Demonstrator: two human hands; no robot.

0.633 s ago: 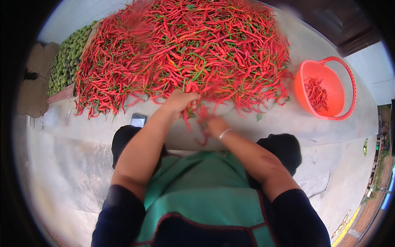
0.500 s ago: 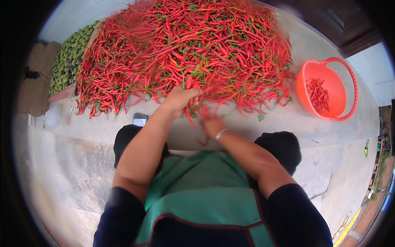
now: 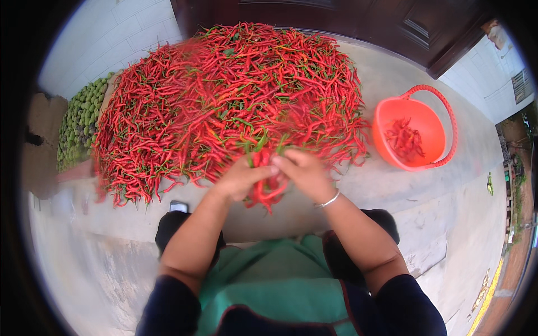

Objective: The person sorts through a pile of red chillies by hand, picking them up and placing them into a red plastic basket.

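Note:
My left hand point(image 3: 245, 178) is closed around a small bunch of red chili peppers point(image 3: 262, 193), their green stems pointing up and their tips hanging down. Against that bunch, my right hand point(image 3: 304, 172) is closed too, thumb and fingers pinching chilies at the stem end; its far fingers are blurred. Both hands meet in front of my knees, at the near edge of a wide heap of red chilies point(image 3: 224, 106) with green stems. To the right stands an orange-red basket point(image 3: 383, 134) with a looped handle and some red chilies point(image 3: 404, 139) inside.
A pile of green round fruits point(image 3: 84, 123) lies at the far left beside a brown sack point(image 3: 45, 131). A phone point(image 3: 179, 206) rests on the concrete floor point(image 3: 95, 224) by my left knee. Behind the heap is a dark brown door point(image 3: 358, 22).
My right hand has risen from below the bunch to meet my left hand at the stems. The view has tilted up, showing more of the door and wall.

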